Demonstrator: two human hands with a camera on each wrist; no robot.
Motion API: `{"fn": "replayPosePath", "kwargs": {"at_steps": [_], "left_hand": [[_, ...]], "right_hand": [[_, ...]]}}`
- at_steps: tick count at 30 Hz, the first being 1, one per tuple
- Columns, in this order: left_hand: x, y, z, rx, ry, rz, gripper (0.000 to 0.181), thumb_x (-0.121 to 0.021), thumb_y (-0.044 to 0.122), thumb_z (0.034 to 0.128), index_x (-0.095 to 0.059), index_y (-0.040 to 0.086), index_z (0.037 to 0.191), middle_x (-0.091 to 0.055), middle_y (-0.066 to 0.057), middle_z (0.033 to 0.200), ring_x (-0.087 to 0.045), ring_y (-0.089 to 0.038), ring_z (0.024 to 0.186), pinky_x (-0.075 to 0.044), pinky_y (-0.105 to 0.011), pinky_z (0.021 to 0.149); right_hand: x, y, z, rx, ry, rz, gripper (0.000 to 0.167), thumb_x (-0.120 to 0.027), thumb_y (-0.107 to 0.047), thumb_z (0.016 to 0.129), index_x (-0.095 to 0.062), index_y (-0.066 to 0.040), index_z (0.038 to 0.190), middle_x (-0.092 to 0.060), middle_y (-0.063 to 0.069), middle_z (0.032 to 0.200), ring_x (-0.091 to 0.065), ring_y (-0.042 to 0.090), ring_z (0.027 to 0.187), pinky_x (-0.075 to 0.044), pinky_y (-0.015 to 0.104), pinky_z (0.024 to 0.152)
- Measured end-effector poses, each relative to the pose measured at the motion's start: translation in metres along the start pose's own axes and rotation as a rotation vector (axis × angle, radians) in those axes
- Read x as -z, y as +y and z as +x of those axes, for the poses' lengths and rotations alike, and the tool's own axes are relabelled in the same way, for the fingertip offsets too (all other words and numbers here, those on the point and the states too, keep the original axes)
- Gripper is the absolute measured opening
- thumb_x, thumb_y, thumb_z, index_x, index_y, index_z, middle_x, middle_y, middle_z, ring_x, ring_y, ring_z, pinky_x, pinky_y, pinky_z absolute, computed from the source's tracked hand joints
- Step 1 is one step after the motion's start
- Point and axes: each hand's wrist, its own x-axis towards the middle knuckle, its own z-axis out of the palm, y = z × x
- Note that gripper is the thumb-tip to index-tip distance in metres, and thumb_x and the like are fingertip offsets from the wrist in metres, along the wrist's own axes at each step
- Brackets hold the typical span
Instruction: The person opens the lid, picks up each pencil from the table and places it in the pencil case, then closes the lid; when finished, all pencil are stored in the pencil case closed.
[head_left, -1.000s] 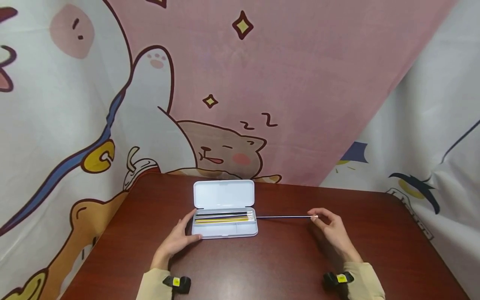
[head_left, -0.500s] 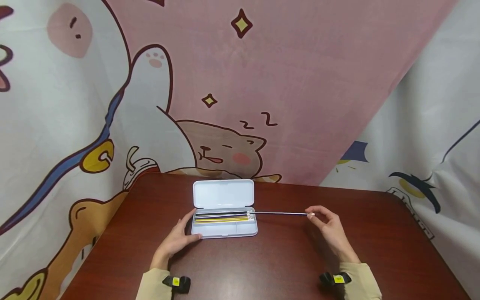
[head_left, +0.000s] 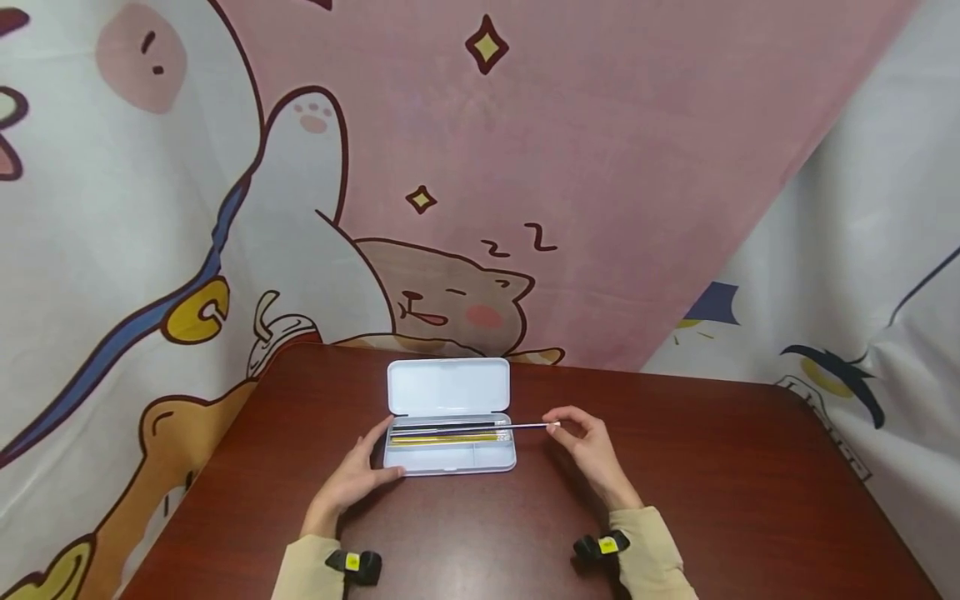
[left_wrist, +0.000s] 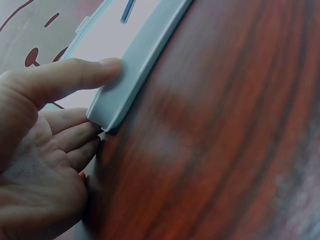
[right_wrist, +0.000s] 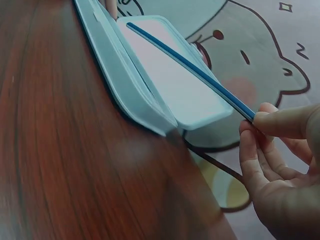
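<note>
A white pencil case [head_left: 433, 460] lies on the table with its lid [head_left: 448, 387] raised at the back. Several dark and yellow pencils [head_left: 442, 439] lie side by side in its rear compartment. My left hand [head_left: 349, 482] holds the case's left end, thumb on the front wall and the other fingers around the end. Between thumb and fingertips my right hand [head_left: 591, 454] pinches one end of a blue-looking pencil [right_wrist: 192, 70]. That pencil points left over the case, above the others, its held end sticking out past the case's right side.
The brown wooden table [head_left: 480, 533] extends around the case. A cartoon-printed cloth [head_left: 600, 167] hangs right behind the table and along its sides. Inside the case, a low divider [head_left: 473, 457] splits the front section.
My right hand has moved left, carrying the pencil from beside the case to over its rear compartment. The left hand and the case have stayed put.
</note>
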Motion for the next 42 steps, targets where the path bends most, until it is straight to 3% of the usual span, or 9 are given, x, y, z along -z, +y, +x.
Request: {"fn": "replayPosePath", "kwargs": {"at_steps": [6,10,16,20,28,35,42], "left_hand": [[0.0,0.001,0.0,-0.002,-0.011,-0.008,0.089,-0.081,0.011,0.0759,-0.032,0.009,0.15,-0.03,-0.026,0.151,-0.004,-0.049,0.141,0.001,-0.065,0.109],[0.0,0.002,0.0,-0.001,-0.011,-0.01,0.089,-0.081,0.012,0.0759,-0.032,0.009,0.15,-0.031,-0.025,0.15,-0.004,-0.048,0.141,0.001,-0.064,0.11],[0.001,0.001,0.0,-0.009,-0.007,-0.01,0.088,-0.081,0.011,0.076,-0.032,0.008,0.15,-0.033,-0.025,0.15,-0.007,-0.047,0.142,0.001,-0.063,0.11],[0.002,0.0,0.0,-0.011,-0.003,-0.01,0.088,-0.081,0.011,0.076,-0.032,0.008,0.15,-0.034,-0.025,0.149,-0.008,-0.047,0.142,0.001,-0.062,0.111],[0.001,0.0,0.001,-0.02,-0.004,-0.004,0.088,-0.08,0.012,0.076,-0.033,0.008,0.15,-0.036,-0.025,0.147,-0.011,-0.046,0.142,0.001,-0.062,0.111],[0.0,0.002,0.001,-0.017,0.002,-0.002,0.089,-0.081,0.011,0.0754,-0.033,0.008,0.15,-0.037,-0.025,0.147,-0.012,-0.046,0.141,0.001,-0.062,0.111],[0.0,0.002,0.001,-0.011,0.002,0.007,0.089,-0.081,0.013,0.0756,-0.033,0.009,0.15,-0.036,-0.025,0.148,-0.012,-0.046,0.142,0.0,-0.062,0.111]], "right_hand": [[-0.02,-0.004,0.005,-0.036,-0.008,-0.023,0.014,-0.066,0.004,0.087,-0.069,0.003,0.101,-0.066,0.017,0.101,-0.057,0.023,0.099,-0.043,0.033,0.089],[-0.033,-0.02,0.004,-0.021,-0.038,-0.055,0.014,-0.063,0.009,0.086,-0.068,0.009,0.1,-0.066,0.024,0.099,-0.058,0.027,0.097,-0.043,0.039,0.089],[-0.053,-0.041,0.006,0.02,-0.066,-0.093,0.015,-0.061,0.015,0.083,-0.067,0.012,0.096,-0.065,0.025,0.095,-0.058,0.03,0.088,-0.047,0.023,0.073],[-0.066,-0.027,0.011,0.053,-0.085,-0.109,0.017,-0.062,0.017,0.081,-0.069,0.008,0.094,-0.065,0.02,0.091,-0.059,0.028,0.085,-0.048,0.021,0.07],[-0.074,0.005,0.02,0.105,-0.056,-0.255,0.019,-0.068,0.011,0.08,-0.073,-0.004,0.091,-0.067,0.005,0.087,-0.058,0.022,0.085,-0.048,0.032,0.075],[-0.068,0.01,0.023,0.096,-0.061,-0.332,0.019,-0.068,0.008,0.082,-0.075,-0.005,0.094,-0.067,0.004,0.087,-0.058,0.019,0.082,-0.049,0.032,0.072],[-0.062,0.007,0.027,0.079,-0.055,-0.318,0.019,-0.066,0.008,0.084,-0.075,-0.006,0.093,-0.069,0.004,0.092,-0.06,0.019,0.088,-0.049,0.035,0.079]]}}
